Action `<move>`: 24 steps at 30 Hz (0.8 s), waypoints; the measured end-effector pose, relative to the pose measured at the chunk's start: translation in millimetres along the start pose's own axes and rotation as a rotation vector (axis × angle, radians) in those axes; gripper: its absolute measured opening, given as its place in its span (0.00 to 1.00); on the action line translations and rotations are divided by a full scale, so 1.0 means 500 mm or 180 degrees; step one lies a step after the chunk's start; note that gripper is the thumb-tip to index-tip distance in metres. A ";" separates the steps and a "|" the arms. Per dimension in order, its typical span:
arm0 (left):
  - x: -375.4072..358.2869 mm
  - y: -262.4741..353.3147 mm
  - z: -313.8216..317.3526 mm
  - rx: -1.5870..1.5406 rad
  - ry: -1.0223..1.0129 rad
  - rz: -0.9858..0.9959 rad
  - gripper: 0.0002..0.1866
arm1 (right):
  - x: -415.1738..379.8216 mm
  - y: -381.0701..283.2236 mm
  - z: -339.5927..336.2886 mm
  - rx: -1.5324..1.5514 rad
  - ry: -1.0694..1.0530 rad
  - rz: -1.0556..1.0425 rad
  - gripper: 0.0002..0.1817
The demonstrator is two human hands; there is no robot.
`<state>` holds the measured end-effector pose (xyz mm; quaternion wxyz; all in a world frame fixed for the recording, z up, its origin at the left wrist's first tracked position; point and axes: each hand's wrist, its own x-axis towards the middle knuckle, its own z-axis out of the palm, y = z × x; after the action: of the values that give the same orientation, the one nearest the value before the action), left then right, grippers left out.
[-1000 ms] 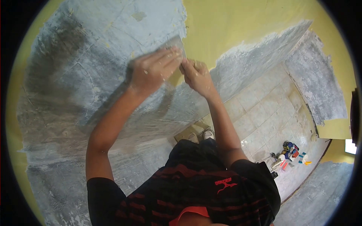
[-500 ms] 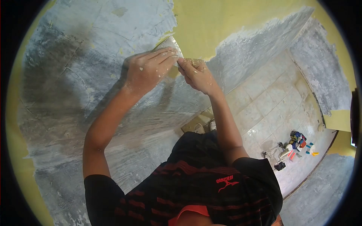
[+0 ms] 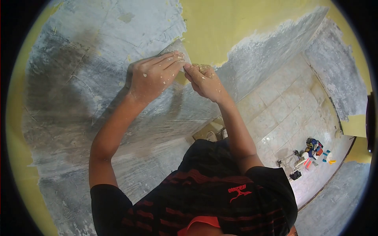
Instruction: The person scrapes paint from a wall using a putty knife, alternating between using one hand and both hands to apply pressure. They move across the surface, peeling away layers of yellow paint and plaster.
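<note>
Left hand (image 3: 151, 78), speckled with pale flakes, is laid with straightened fingers across a flat, grey, metal-looking scraper blade (image 3: 179, 47); whether the blade is also gripped from beneath cannot be told, as the thumb is hidden. By the right hand (image 3: 205, 82), just beside it, the blade's lower end is grasped between thumb and curled fingers; any handle is covered from view. The blade is held slanted at the wall, its upper corner near the ragged border where a rough, grey-and-white stripped surface (image 3: 114, 39) is met by smooth yellow paint (image 3: 214, 31). Judging by this, the paint's edge is being scraped; a further stroke would call for steady finger pressure and a low blade angle. Well apart, at lower right, a cluster of multicoloured small items (image 3: 314, 148) is scattered on pale floor tiles (image 3: 275, 112).
</note>
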<state>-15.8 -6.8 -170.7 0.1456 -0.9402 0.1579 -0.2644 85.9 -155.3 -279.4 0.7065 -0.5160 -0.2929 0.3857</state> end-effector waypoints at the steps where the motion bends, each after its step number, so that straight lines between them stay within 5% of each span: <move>1: -0.007 0.006 0.004 -0.0051 -0.0038 -0.0004 0.05 | -0.003 0.015 0.002 0.0011 -0.0007 0.0011 0.30; 12: -0.020 0.001 0.013 0.0046 0.0056 0.0098 0.05 | -0.002 0.036 0.013 0.0044 0.0058 -0.0058 0.30; 14: -0.016 -0.005 0.009 0.0011 0.0043 0.0130 0.11 | 0.009 0.039 0.015 0.0075 0.0072 -0.0118 0.30; 24: -0.012 -0.008 -0.002 -0.0089 0.0243 0.0017 0.05 | -0.003 -0.001 0.019 0.0111 -0.0106 0.0058 0.28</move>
<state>-20.1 -1.2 -171.2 0.1271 -0.9309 0.1695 -0.2974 77.7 -152.1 -276.0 0.7069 -0.4998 -0.2931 0.4057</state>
